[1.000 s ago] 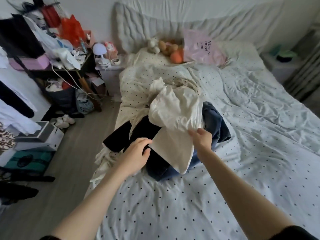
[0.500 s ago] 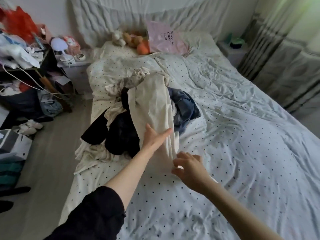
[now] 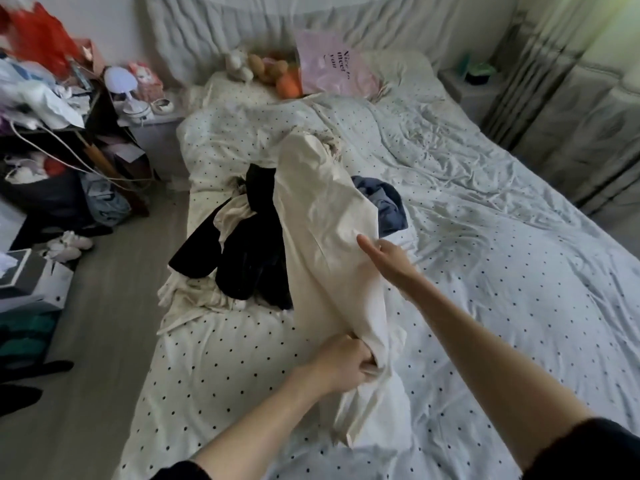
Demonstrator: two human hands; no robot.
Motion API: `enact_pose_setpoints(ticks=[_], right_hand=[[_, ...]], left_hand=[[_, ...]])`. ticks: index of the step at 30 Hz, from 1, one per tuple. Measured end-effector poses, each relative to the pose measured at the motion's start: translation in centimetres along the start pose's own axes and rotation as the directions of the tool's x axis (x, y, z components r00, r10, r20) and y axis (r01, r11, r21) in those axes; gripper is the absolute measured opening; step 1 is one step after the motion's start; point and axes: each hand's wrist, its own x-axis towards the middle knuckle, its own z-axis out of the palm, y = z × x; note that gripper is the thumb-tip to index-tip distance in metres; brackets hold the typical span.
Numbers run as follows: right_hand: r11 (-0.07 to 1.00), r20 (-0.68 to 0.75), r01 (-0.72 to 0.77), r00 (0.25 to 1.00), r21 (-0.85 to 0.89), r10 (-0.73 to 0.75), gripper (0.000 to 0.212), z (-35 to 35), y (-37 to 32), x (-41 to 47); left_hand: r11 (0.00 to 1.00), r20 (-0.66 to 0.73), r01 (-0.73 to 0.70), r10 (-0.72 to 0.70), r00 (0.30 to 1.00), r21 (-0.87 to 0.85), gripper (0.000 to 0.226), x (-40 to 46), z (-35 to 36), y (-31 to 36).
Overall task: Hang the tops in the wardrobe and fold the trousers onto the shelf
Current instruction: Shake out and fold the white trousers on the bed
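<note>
A long cream garment (image 3: 325,230) stretches from the clothes pile on the bed toward me. My left hand (image 3: 343,367) grips its near end, fingers curled into the cloth. My right hand (image 3: 388,258) lies with straight fingers against the garment's right edge, partway up. Under and left of the cream piece lie black clothes (image 3: 249,251) and more cream fabric (image 3: 194,296). A blue denim piece (image 3: 384,202) shows behind the cream garment on the right.
The bed (image 3: 485,271) has a dotted white sheet and a rumpled duvet; soft toys and a pink bag (image 3: 332,67) sit by the headboard. A cluttered rack (image 3: 52,109), bedside table (image 3: 149,112), shoes and boxes stand on the floor to the left. Curtains hang at right.
My left hand dropped from the garment's middle and gripped its near end. My right hand rose from the near end to its right edge. The cream garment is pulled out longer toward me.
</note>
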Motion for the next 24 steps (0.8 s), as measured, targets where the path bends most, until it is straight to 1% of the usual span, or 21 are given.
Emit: enact_pose_setpoints(ticks=[1, 2, 3, 4, 5, 6, 7, 8, 9, 10, 11, 12, 14, 16, 17, 18, 20, 21, 22, 23, 24], right_hand=[[1.0, -0.013, -0.016, 1.0, 0.011, 0.016, 0.032, 0.7, 0.0, 1.0], [0.999, -0.039, -0.044, 0.998, 0.03, 0.045, 0.022, 1.4, 0.2, 1.6], [0.996, -0.065, -0.072, 0.995, 0.05, 0.076, 0.012, 1.7, 0.5, 1.8], [0.995, -0.079, -0.09, 0.992, 0.053, 0.094, 0.009, 2.1, 0.9, 1.8], [0.995, -0.083, -0.093, 0.992, 0.028, 0.095, 0.012, 2.4, 1.4, 1.6], [0.996, -0.075, -0.085, 0.994, -0.012, 0.083, 0.017, 2.5, 1.9, 1.2], [0.996, -0.061, -0.07, 0.996, -0.049, 0.067, 0.021, 2.5, 2.5, 0.5], [0.994, -0.05, -0.055, 0.997, -0.094, 0.051, 0.024, 2.5, 3.1, -0.2], [0.986, -0.035, -0.04, 0.999, -0.161, 0.035, 0.025, 2.6, 3.9, -1.3], [0.972, -0.016, -0.018, 1.0, -0.233, 0.014, 0.024, 2.8, 4.8, -2.3], [0.956, 0.01, 0.007, 1.0, -0.292, -0.004, 0.023, 2.8, 5.9, -3.6], [0.939, 0.064, 0.054, 0.997, -0.34, -0.034, 0.021, 3.2, 6.6, -4.7], [0.883, 0.207, 0.168, 0.975, -0.438, -0.083, 0.014, 3.5, 7.8, -6.8], [0.795, 0.357, 0.305, 0.926, -0.525, -0.12, 0.012, 3.8, 8.6, -8.3], [0.765, 0.412, 0.346, 0.904, -0.543, -0.116, 0.014, 3.7, 9.1, -8.9], [0.746, 0.455, 0.374, 0.884, -0.551, -0.108, 0.016, 3.8, 9.4, -9.2], [0.771, 0.492, 0.346, 0.869, -0.535, -0.048, 0.023, 3.4, 10.3, -9.8], [0.805, 0.482, 0.293, 0.876, -0.516, -0.009, 0.029, 3.1, 10.7, -9.8], [0.841, 0.444, 0.231, 0.896, -0.49, 0.013, 0.037, 2.7, 10.9, -9.7], [0.865, 0.379, 0.178, 0.925, -0.469, 0.015, 0.044, 2.2, 11.1, -9.3], [0.874, 0.294, 0.15, 0.956, -0.462, -0.008, 0.046, 1.8, 11.2, -8.6]], left_hand=[[0.999, 0.065, -0.018, 0.02, 0.998, -0.03, 0.047, -0.1, 0.2, -0.1], [0.997, 0.128, -0.006, 0.016, 0.992, -0.079, 0.049, -0.1, 0.0, -0.4], [0.991, 0.178, 0.037, -0.014, 0.984, -0.127, 0.048, -0.1, -0.6, -0.9], [0.979, 0.193, 0.095, -0.06, 0.979, -0.178, 0.047, -0.1, -1.3, -1.7], [0.961, 0.149, 0.144, -0.111, 0.983, -0.237, 0.045, -0.1, -2.3, -2.7], [0.932, 0.041, 0.173, -0.169, 0.985, -0.318, 0.041, -0.3, -3.4, -4.0], [0.891, -0.079, 0.208, -0.26, 0.962, -0.405, 0.034, -0.4, -4.6, -5.2], [0.853, -0.186, 0.25, -0.367, 0.912, -0.458, 0.031, -0.4, -5.5, -6.4], [0.821, -0.252, 0.304, -0.463, 0.85, -0.482, 0.046, -0.5, -6.4, -7.4], [0.781, -0.271, 0.345, -0.534, 0.801, -0.52, 0.063, -0.4, -7.1, -8.2], [0.741, -0.262, 0.352, -0.572, 0.778, -0.572, 0.077, 0.2, -7.7, -8.4], [0.687, -0.246, 0.34, -0.605, 0.757, -0.642, 0.087, 0.7, -8.3, -8.5], [0.563, -0.216, 0.265, -0.645, 0.733, -0.783, 0.104, 2.9, -9.2, -7.3], [0.445, -0.188, 0.218, -0.703, 0.685, -0.869, 0.111, 4.7, -9.0, -6.1], [0.434, -0.178, 0.24, -0.724, 0.666, -0.868, 0.109, 5.5, -8.3, -5.6], [0.452, -0.174, 0.289, -0.739, 0.651, -0.844, 0.102, 5.8, -7.3, -5.4], [0.517, -0.182, 0.395, -0.752, 0.634, -0.76, 0.076, 6.0, -4.6, -5.1], [0.561, -0.201, 0.412, -0.734, 0.649, -0.718, 0.059, 5.7, -3.1, -5.0], [0.616, -0.219, 0.409, -0.695, 0.685, -0.674, 0.044, 5.3, -1.5, -5.0], [0.666, -0.223, 0.396, -0.646, 0.73, -0.633, 0.038, 4.7, 0.2, -4.9], [0.697, -0.2, 0.39, -0.604, 0.772, -0.601, 0.038, 3.9, 1.8, -5.0]])
